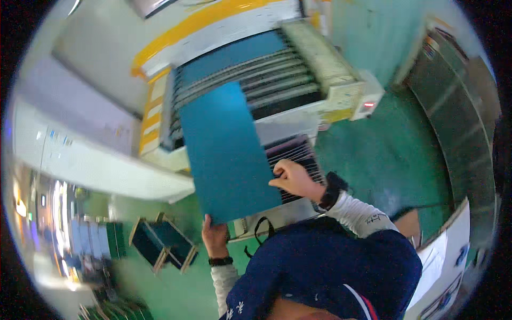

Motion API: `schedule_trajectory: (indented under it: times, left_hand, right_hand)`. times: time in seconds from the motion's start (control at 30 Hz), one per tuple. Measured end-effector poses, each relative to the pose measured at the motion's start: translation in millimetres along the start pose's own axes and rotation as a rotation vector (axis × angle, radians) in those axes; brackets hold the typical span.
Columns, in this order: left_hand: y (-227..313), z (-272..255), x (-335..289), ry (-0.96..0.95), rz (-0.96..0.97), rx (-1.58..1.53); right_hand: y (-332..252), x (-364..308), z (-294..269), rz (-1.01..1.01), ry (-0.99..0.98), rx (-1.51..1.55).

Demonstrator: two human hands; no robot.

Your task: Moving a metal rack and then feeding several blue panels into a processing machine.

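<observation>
Here's the board, far end overlapping the rollers in view, slotted rack showing past its right edge: a handling step, I judge. Left hand pinches the near-left corner; right hand curls at the right edge, blur hiding whether it grips. Any shift calls for level support.

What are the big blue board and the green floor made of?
Blue board: maybe plastic or coated sheet, smooth with a soft sheen. It looks stiff and flat, with a pale glow near its far end.

Green floor: probably a painted or coated hard surface, slightly shiny, since pale light patches show on it.
</observation>
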State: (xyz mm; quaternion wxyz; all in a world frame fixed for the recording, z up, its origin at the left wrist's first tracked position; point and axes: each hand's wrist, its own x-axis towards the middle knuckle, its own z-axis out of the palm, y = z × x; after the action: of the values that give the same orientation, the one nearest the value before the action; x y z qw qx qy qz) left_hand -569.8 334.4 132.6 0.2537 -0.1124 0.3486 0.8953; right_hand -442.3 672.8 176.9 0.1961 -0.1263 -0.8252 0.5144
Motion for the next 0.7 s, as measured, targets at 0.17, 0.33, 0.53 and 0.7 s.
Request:
schedule_trajectory:
  times: [0.17, 0.33, 0.53, 0.7]
  left_hand:
    - [-2, 25, -6, -0.068, -0.048, 0.107]
    - [-6, 33, 9, -0.19, -0.026, 0.161]
    - [-13, 44, 17, -0.169, -0.006, 0.079]
    - [0, 43, 30, -0.235, 0.092, 0.251]
  right_hand:
    - [8, -29, 7, 0.293, -0.254, 0.197]
    - [2, -34, 6, 0.546, -0.244, 0.642]
    - [11, -29, -18, 0.651, -0.159, 0.683]
    - [20, -30, -54, 0.633, 0.105, 1.046]
